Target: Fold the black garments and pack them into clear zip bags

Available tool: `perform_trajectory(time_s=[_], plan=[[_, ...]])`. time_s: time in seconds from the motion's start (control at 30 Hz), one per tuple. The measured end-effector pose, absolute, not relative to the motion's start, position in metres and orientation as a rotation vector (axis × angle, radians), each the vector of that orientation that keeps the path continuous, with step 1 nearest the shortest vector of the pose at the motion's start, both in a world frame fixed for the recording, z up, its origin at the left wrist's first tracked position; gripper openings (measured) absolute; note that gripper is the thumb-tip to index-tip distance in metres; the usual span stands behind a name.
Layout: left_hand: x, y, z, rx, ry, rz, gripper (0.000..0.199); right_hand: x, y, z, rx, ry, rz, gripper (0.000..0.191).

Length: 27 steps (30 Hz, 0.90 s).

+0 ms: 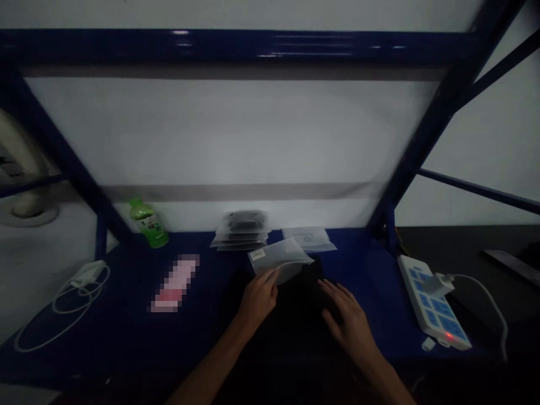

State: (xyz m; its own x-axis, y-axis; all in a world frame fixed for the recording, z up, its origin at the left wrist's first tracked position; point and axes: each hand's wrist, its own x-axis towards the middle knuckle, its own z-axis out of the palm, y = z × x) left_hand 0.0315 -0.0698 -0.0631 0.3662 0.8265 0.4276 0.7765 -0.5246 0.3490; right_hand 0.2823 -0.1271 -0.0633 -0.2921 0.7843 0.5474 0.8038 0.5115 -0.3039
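White frosted-plastic pouch (pixel 276 260) was pinched at its near edge by the left hand (pixel 257 298), fingers clamped, above a dark item (pixel 304 287) on the bench (pixel 126 292); the right hand (pixel 348 320) had fingers apart. Film was judged light, slippery; edge hold advised.

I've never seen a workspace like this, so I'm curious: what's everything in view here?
blue metal shelf frame: 1, dark blue, across the top and sides
white panel: 1, white, behind the frame
blue shelf top: 1, dark blue, under everything
bottle: 1, green, back left
stack of bagged black items: 1, black in clear bags, back centre
flat bag: 1, translucent, back centre-right
blurred object: 1, pink, centre left
charger with coiled cable: 1, white, far left
power strip: 1, white, right
dark item: 1, black, under the hands
translucent bag: 1, whitish, front centre
left hand: 1, touching the translucent bag
right hand: 1, open, over the dark item
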Motion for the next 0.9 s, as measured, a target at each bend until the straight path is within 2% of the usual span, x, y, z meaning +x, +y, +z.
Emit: perform_trajectory(time_s=[0.17, 0.4, 0.6, 0.73, 0.9], plan=[[0.032, -0.073, -0.059, 2.535, 1.284, 0.908, 0.053, 0.261, -0.127, -0.051, -1.224, -2.296, -0.02, 0.048], [0.033, -0.073, -0.061, 2.454, 1.235, 0.963, 0.044, 0.254, -0.102, -0.045, -1.191, -2.484, 0.346, 0.044], [0.034, -0.075, -0.058, 2.354, 1.326, 1.067, 0.024, 0.253, -0.085, -0.037, -1.213, -2.533, 0.46, 0.074], [0.035, -0.074, -0.062, 2.33, 1.37, 1.145, 0.019, 0.245, -0.079, -0.034, -1.376, -2.543, 0.399, 0.063], [0.034, -0.072, -0.066, 2.348, 1.278, 1.16, 0.021, 0.225, -0.073, -0.028, -1.802, -2.448, 0.223, 0.051]])
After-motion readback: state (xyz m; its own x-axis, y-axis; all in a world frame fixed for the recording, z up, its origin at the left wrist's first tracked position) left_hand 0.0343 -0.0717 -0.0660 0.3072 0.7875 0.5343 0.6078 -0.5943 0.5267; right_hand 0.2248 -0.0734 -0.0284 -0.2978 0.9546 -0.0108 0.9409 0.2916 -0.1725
